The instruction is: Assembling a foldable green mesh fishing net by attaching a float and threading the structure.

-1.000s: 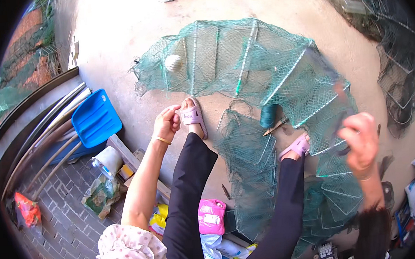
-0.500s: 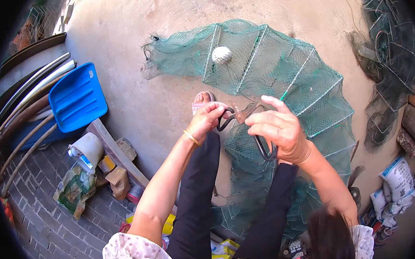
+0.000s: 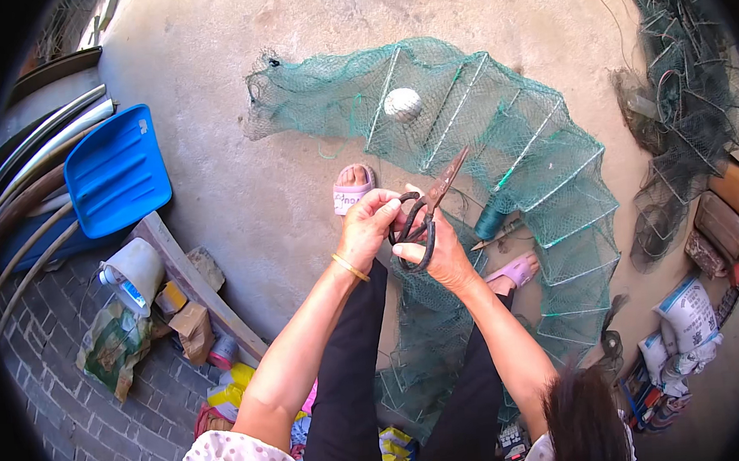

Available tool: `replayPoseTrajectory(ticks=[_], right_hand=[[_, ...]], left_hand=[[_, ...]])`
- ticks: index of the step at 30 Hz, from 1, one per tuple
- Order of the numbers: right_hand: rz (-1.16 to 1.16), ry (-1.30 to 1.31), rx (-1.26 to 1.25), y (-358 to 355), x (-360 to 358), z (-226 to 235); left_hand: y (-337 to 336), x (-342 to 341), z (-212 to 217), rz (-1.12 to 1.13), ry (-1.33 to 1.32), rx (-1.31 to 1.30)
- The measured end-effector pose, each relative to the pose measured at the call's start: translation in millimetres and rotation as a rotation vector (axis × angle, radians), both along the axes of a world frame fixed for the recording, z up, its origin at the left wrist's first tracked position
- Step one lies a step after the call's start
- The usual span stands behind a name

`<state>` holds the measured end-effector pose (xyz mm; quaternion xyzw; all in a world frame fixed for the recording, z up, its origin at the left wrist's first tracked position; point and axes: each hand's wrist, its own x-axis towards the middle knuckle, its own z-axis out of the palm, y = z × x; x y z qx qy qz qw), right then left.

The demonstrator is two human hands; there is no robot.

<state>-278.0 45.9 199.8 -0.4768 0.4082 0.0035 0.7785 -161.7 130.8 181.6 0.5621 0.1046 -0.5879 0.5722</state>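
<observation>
So yeah, both hands are on the scissors [image 3: 442, 189], up in front of the knees. The right hand [image 3: 444, 251] is wrapped around the black handles, thumb lying over one loop, while the left hand [image 3: 368, 231] has its fingers pinched at the other loop. Can't tell if the left has anything thin in its fingertips too. The rusty-looking blades point forward and a bit right.

Below that are the feet in pink slippers [image 3: 351, 199], with a green net [image 3: 566, 161] curving around in front and down the right side. A dark green spool [image 3: 490, 224] sits near the right foot, a pointed stick [image 3: 504, 231] right beside it. Further out there's a white ball [image 3: 402, 104] at the net, no idea if inside or on top. Off left is a blue shovel [image 3: 117, 173]; far right, a darker net [image 3: 682, 106].
</observation>
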Motion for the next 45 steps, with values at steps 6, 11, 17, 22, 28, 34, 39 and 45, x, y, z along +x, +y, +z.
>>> replayPoseTrajectory(ticks=[6, 11, 17, 22, 28, 34, 39, 45], right_hand=[[0.228, -0.091, -0.372, -12, 7, -2], [0.275, -0.028, -0.630, -8, 23, 13], [0.144, -0.004, -0.315, -17, 28, 16], [0.096, 0.115, 0.040, -42, 21, -8], [0.161, 0.059, 0.303, -55, 15, -49], [0.130, 0.052, 0.626, -60, 32, -81], [0.099, 0.037, 0.675, -65, 56, -91], [0.092, 0.032, 0.723, -69, 65, -98]], left_hand=[[0, 18, 10, -0.068, -0.007, 0.115], [-2, 14, 7, -0.018, -0.144, 0.164], [12, 25, 11, -0.004, -0.103, 0.259], [36, 59, 12, 0.071, -0.203, 0.357], [36, 77, 4, 0.021, -0.322, 0.403], [35, 80, 1, 0.049, -0.325, 0.394], [38, 81, 0, 0.049, -0.318, 0.414], [45, 83, -5, 0.051, -0.323, 0.415]])
